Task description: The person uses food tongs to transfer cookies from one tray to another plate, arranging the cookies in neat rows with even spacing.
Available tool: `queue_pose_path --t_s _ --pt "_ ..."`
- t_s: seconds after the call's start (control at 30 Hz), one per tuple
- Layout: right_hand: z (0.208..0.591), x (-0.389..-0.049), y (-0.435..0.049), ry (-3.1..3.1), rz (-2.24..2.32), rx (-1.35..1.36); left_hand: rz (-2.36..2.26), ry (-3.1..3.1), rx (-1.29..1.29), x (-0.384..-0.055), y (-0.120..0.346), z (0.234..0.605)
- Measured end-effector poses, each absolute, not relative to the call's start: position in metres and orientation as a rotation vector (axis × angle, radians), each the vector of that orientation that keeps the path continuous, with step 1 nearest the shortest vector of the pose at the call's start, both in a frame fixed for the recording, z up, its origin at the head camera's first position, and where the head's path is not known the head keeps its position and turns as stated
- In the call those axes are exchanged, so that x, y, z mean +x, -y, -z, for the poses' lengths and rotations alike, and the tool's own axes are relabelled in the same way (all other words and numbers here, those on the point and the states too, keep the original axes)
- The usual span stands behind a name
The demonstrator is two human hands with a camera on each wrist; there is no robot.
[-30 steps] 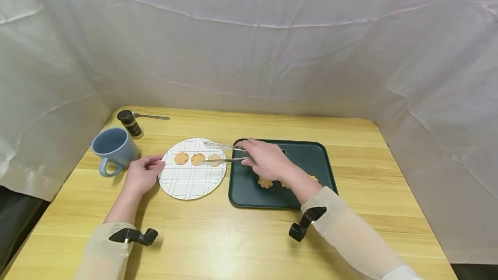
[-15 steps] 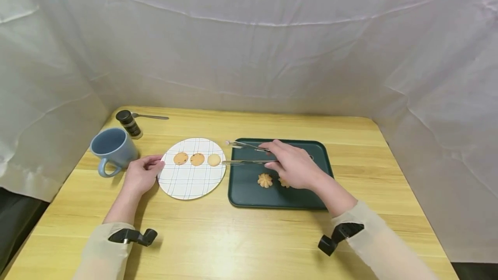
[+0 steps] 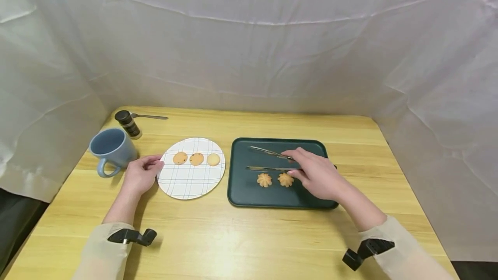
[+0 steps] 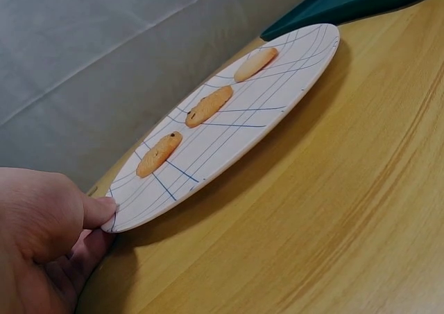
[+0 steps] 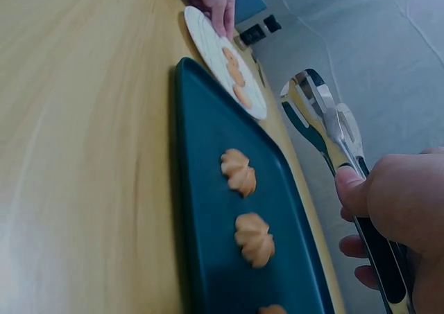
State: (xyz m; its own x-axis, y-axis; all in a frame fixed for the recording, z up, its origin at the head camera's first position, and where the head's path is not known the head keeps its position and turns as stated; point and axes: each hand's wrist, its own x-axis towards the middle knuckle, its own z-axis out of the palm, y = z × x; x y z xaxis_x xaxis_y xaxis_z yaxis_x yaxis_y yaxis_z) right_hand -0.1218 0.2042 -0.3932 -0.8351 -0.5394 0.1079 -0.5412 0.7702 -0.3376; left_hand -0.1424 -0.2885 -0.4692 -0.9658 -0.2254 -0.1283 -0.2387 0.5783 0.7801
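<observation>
While hands (image 3: 141, 175) (image 3: 317, 175) grip, plate (image 3: 190, 183) at left, tongs (image 5: 340, 153) in right

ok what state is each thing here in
tongs: spread open, held in the right hand
plate: gripped at its rim by the left hand, bearing round cookies
tray: flat on the table, bearing fluted cookies
mug: upright
shaker: capped
metal utensil: lying down

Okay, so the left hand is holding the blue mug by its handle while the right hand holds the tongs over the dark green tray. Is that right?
Not quite: the left hand is pinching the edge of the plate, not the mug, as the left wrist view shows. The right hand does hold the tongs over the tray.
</observation>
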Motion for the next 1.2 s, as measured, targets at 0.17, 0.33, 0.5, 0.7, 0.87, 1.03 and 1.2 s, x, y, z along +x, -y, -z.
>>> queue_pose_path --t_s 0.17,0.33,0.5,0.7,0.87,1.03,1.2 --pt "0.399 -0.114 -0.214 2.959 -0.544 0.894 -1.368 -2.788 -0.401 -0.142 0.289 0.470" --pt "0.404 -0.109 -0.222 2.967 -0.543 0.902 -1.369 -2.797 -0.396 -0.141 0.290 0.471" --pt "0.409 -0.105 -0.228 2.995 -0.550 0.886 -1.381 -2.793 -0.400 -0.142 0.291 0.471" --pt "0.415 -0.102 -0.231 3.013 -0.507 0.879 -1.391 -2.784 -0.405 -0.142 0.290 0.471" --pt "0.421 -0.102 -0.230 3.012 -0.440 0.896 -1.389 -2.784 -0.404 -0.142 0.291 0.471" --pt "0.425 -0.103 -0.231 3.019 -0.415 0.889 -1.392 -2.784 -0.398 -0.142 0.291 0.472" --pt "0.427 -0.105 -0.232 3.036 -0.424 0.867 -1.400 -2.782 -0.406 -0.142 0.290 0.472"
